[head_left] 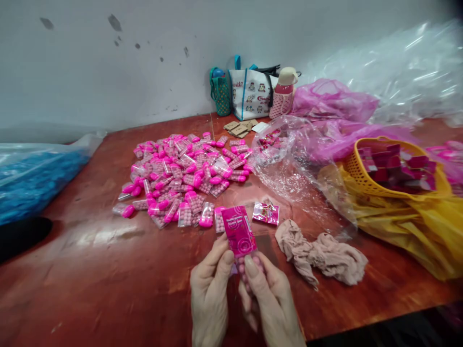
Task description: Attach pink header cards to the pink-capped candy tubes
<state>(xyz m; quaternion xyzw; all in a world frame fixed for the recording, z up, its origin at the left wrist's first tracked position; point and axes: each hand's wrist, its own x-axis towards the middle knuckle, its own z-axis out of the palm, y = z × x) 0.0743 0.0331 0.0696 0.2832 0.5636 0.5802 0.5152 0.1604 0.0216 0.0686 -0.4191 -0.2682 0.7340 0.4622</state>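
Note:
Near the table's front edge, my left hand (211, 284) pinches a printed magenta sleeve (239, 231) by its lower left side. My right hand (269, 294) grips a small see-through box of pink balls (255, 260), thumb across its front. The sleeve covers the upper part of this box, and whether it has a cap is hidden. Just beyond my hands lies a large heap of similar boxes with pink caps (181, 176). A stack of flat printed sleeves (265, 213) rests to the right, above a crumpled beige cloth (321, 253).
On the right, a yellow basket (352, 166) of magenta sleeves sits on a yellow plastic bag (408, 231). Crumpled transparent plastic (300, 173) and pink bags (329, 101) lie beside it. A tote (249, 96) and bottles stand by the wall; a bag of blue pieces (36, 178) lies left.

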